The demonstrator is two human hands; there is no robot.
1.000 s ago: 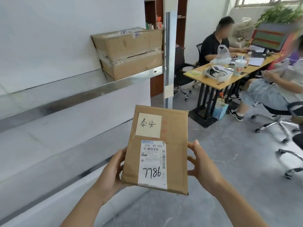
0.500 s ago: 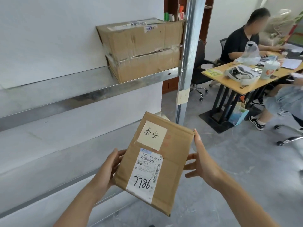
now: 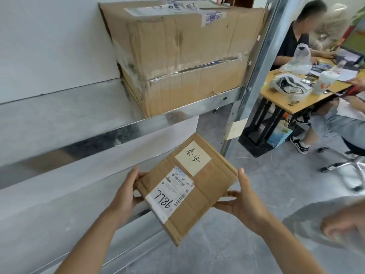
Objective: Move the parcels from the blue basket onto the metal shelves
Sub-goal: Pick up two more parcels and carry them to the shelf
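I hold a flat brown cardboard parcel point(image 3: 207, 186) with a white label reading 7786 and a cream note on top. My left hand point(image 3: 124, 196) grips its left edge and my right hand point(image 3: 245, 204) supports its right edge. The parcel is tilted, rotated clockwise, and hangs in front of the lower metal shelf point(image 3: 59, 212). The upper metal shelf point(image 3: 69, 115) runs above it, carrying a large taped cardboard box point(image 3: 185, 56) at its right end. The blue basket is out of view.
A steel upright post point(image 3: 256, 66) bounds the shelves on the right. Beyond it stands a wooden desk point(image 3: 296, 97) with bags and a cup, with seated people point(image 3: 296, 36) around it. A rolling chair base point(image 3: 343, 167) sits on the grey floor at right.
The view has closed in on the shelves. The parcel has rotated further clockwise and now sits nearer the lower shelf; both hands keep hold of it.
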